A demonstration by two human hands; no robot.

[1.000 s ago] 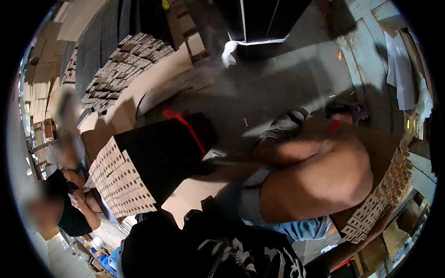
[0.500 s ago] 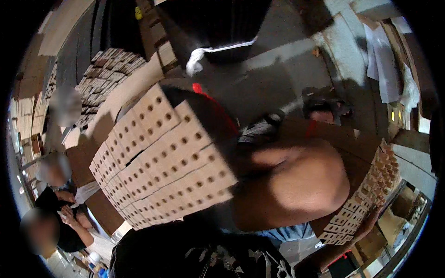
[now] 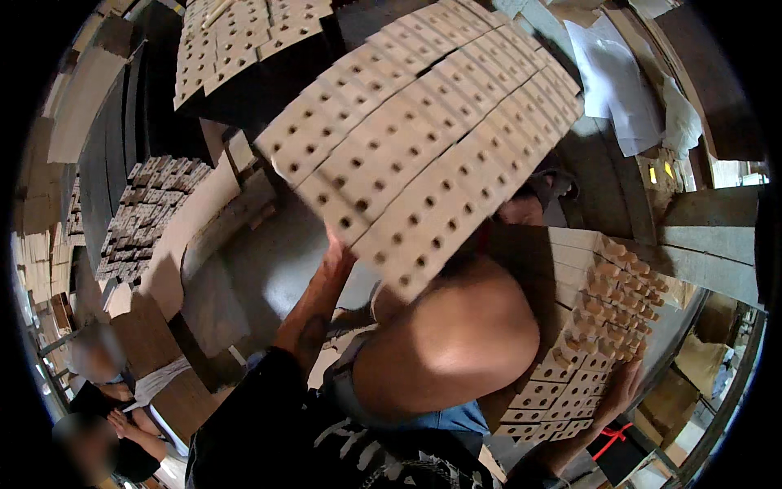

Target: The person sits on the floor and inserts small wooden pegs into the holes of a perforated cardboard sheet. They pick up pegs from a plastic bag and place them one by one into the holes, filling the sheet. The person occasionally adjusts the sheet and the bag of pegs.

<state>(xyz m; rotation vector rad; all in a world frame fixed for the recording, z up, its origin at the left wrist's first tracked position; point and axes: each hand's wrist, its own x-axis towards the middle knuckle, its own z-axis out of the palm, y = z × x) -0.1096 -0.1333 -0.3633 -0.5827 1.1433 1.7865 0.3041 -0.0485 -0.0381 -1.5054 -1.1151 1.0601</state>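
Observation:
A large stack of pale wooden pieces, their ends drilled with paired round holes, fills the upper middle of the view. My left hand reaches up to its near lower edge, and its fingers are hidden behind the wood. On the right, beside my bare knee, is a second stack of boards. Wooden dowels stick out of the ends of its upper boards, while the lower ends show open holes. Along this stack's outer side lies my right hand, fingers stretched along the wood with nothing visible in them.
Another drilled stack with dark sides stands at the top. Many smaller wood ends are piled at the left, near curved cardboard. White paper sheets hang at upper right. Co-workers are at lower left.
The view has shifted. The large drilled stack now appears higher and further right, and my left forearm has come into sight. Another drilled stack shows at the top. My right hand stays by the dowelled stack.

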